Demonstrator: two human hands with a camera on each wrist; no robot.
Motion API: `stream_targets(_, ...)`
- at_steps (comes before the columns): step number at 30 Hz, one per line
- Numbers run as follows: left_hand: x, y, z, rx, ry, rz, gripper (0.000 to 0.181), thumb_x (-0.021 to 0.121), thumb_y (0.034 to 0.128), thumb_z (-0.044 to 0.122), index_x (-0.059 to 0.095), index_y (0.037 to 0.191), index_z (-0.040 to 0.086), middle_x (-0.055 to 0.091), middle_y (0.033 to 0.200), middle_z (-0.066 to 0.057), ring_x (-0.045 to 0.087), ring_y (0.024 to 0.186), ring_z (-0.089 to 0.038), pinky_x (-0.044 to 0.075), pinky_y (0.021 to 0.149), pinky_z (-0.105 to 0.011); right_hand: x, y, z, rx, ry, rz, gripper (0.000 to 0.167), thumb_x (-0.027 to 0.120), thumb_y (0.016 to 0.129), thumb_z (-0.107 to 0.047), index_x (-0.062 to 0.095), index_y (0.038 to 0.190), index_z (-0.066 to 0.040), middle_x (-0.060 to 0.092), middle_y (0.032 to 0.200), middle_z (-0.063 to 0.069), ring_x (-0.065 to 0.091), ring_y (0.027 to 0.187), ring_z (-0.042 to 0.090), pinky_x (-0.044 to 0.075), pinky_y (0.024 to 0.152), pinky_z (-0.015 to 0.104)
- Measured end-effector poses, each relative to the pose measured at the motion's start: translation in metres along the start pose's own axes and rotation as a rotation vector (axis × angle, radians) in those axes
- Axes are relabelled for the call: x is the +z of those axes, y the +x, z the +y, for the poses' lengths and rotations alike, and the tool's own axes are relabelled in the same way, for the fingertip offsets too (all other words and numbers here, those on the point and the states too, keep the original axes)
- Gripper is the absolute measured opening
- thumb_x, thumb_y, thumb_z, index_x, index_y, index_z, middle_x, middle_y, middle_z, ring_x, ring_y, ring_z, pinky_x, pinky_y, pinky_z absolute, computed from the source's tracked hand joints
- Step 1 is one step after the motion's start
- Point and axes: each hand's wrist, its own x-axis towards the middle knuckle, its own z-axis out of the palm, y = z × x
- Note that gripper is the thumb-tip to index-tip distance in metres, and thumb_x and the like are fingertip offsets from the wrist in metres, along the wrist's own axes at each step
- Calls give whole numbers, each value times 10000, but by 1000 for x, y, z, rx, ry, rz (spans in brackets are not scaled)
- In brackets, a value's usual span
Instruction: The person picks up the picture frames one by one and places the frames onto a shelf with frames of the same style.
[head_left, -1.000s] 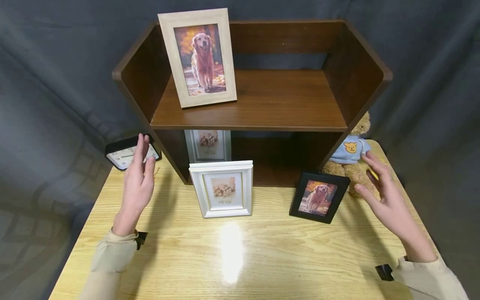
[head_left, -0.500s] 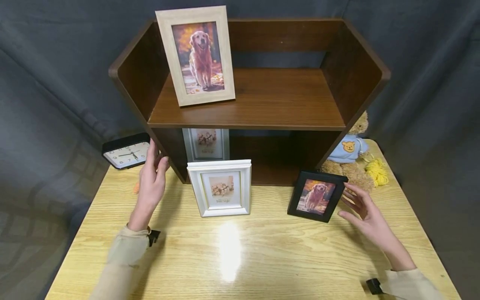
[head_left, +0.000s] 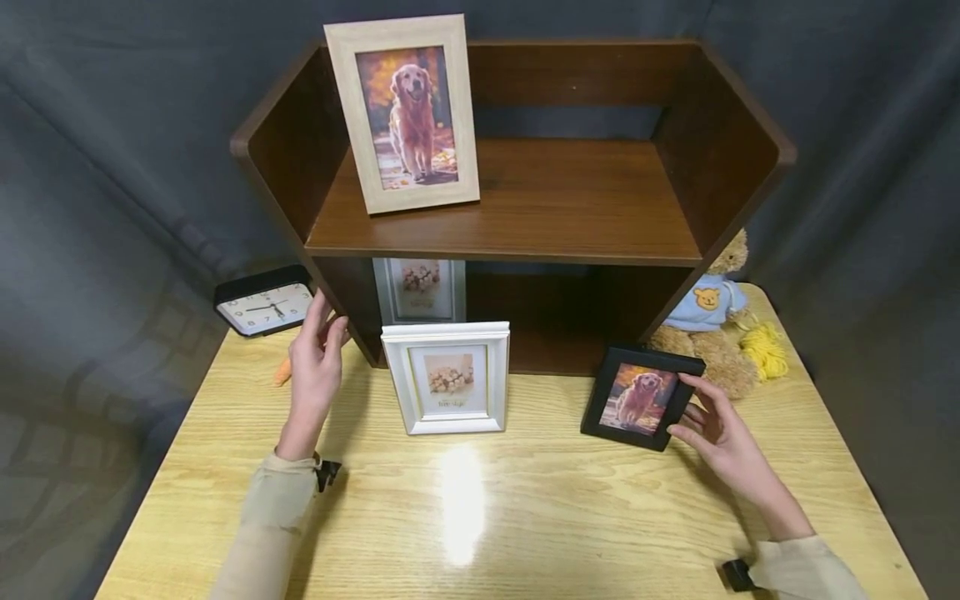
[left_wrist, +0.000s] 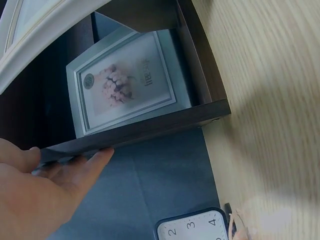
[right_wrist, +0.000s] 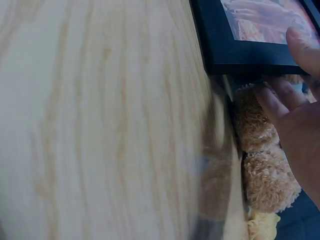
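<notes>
My left hand (head_left: 317,371) is at the outside of the brown shelf's left side panel (head_left: 281,150). In the left wrist view its fingers (left_wrist: 92,167) lie extended along that panel, thumb near the panel's edge. At the shelf's lower right front, my right hand (head_left: 723,446) holds the right edge of a black photo frame (head_left: 592,412) with a dog picture. The right wrist view shows the thumb (right_wrist: 302,52) over the frame's front and the fingers behind it. A white frame (head_left: 495,379) stands left of it, before the shelf.
A cream frame (head_left: 348,92) stands on the upper shelf, a grey-green frame (head_left: 457,292) in the lower compartment. Left of the shelf are a black clock (head_left: 262,279) and an orange object (head_left: 282,372). A teddy bear (head_left: 708,304) and yellow yarn (head_left: 765,352) are at the right.
My left hand has moved right, from in front of the clock to the shelf's side panel. My right hand has moved left from the bear and taken hold of the black frame's edge.
</notes>
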Motion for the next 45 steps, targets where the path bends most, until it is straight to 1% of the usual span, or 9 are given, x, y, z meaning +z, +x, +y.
stream_targets(4,0,0,-1,8,3,24,558,529,1078,-106,477,1612,48,575,1521,-227,664,1189,-109,575,902,-153,1,0,2,-11,82,-23,864,504,891,393,257,1640,40,397,1625,-66,581,1331,25,504,1044,159)
stream_targets(6,1,1,-1,7,6,28,560,537,1074,-109,480,1609,45,580,1516,-225,663,1182,-93,577,907,-159,0,0,4,-14,104,-24,839,511,911,370,264,1640,36,399,1626,-65,593,1320,34,537,1004,169)
stream_targets(8,1,1,-1,3,7,28,560,544,1071,-111,482,1606,40,583,1510,-233,672,1189,-137,581,905,-163,-1,0,6,-17,131,-19,802,516,926,352,282,1630,45,419,1622,-62,621,1296,56,565,968,185)
stream_targets(14,4,2,0,12,42,17,602,578,1043,-137,479,1609,45,584,1503,-243,675,1204,-413,564,884,-128,-5,-3,10,-41,214,-11,716,525,950,320,333,1597,83,459,1635,-48,685,1230,117,585,937,205)
stream_targets(18,7,2,0,25,61,23,612,592,1032,-145,493,1603,55,586,1504,-233,667,1206,-464,544,886,-107,-5,-4,11,-49,251,-15,695,535,954,309,340,1587,98,463,1635,-32,693,1226,137,587,941,217)
stream_targets(26,8,1,-1,24,87,27,593,605,1036,-126,501,1594,45,585,1497,-252,664,1211,-485,527,892,-99,-6,-4,9,-11,227,-13,713,549,950,307,395,1595,42,478,1608,-56,697,1212,117,597,911,207)
stream_targets(31,7,-1,-2,20,78,31,595,598,1034,-138,491,1594,30,581,1497,-261,657,1212,-493,531,904,-110,-9,-3,7,-4,247,-21,681,622,977,215,387,1598,64,480,1612,-40,701,1213,136,604,906,217)
stream_targets(37,5,-4,-3,25,84,48,589,578,1037,-152,498,1591,30,587,1502,-241,657,1200,-497,531,886,-97,-10,0,-3,-7,249,-27,759,539,907,358,391,1594,70,525,1591,-42,705,1206,130,610,884,217)
stream_targets(45,6,-3,-3,40,91,51,592,581,1038,-147,500,1594,41,596,1492,-239,669,1181,-493,533,873,-92,-10,6,-25,21,183,-11,843,543,849,405,413,1600,45,545,1558,-60,690,1217,96,610,881,221)
